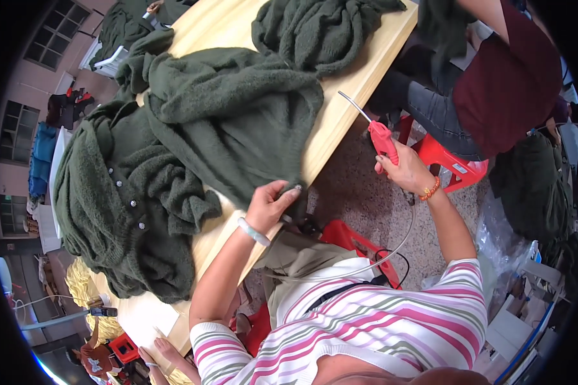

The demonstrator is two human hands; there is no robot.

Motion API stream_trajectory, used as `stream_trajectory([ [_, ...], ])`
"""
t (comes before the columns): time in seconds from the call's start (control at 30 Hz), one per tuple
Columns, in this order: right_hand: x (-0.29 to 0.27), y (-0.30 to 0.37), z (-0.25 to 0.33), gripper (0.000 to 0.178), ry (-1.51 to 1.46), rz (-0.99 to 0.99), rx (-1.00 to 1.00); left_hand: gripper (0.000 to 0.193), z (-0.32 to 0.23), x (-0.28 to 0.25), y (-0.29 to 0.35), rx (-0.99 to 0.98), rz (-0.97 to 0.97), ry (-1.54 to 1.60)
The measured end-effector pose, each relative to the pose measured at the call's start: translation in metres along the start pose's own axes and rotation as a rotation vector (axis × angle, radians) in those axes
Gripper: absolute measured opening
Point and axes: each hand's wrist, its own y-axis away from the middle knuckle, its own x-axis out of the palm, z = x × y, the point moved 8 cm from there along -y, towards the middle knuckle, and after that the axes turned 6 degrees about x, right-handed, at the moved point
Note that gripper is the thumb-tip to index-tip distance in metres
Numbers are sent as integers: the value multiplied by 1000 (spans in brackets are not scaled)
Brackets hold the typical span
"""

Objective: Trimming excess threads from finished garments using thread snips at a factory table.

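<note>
My left hand (268,206), a pale bangle at its wrist, pinches the corner of a dark green knit sweater (237,122) at the table's near edge. A small shiny button shows by my thumb. The rest of that sweater spreads away over the table. Off to the right, over the floor and apart from the sweater, my right hand (406,170) is wrapped round a red air blow gun (383,138). Its thin bent metal nozzle points up and left toward the table edge, and a thin hose (392,253) trails from it toward my lap.
A green cardigan (125,205) with several shiny buttons lies at left on the wooden table (340,119); another green knit heap (315,32) lies at the far end. At right a person in a maroon top (507,83) sits by a red stool (453,168). Another person's hands (167,356) are at lower left.
</note>
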Motion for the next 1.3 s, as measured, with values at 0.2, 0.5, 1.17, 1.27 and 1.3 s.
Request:
stream_trajectory([
  [0.2, -8, -15, 16, 22, -70, -15, -51, 15, -75, 95, 19, 6, 214, 400],
  [0.5, -5, -30, 61, 23, -92, -1, -123, 25, -150, -99, -66, 490, -339, 534],
  [1.17, 51, 6, 112, 33, 214, 132, -305, 56, -112, -116, -60, 477, -591, -55],
  [1.27, 49, 19, 121, 32, 201, 117, -314, 47, -110, -149, -94, 456, -583, -371],
  [1.3, 55, 20, 124, 32, 186, 120, -329, 43, -112, -165, -110, 447, -579, -568],
])
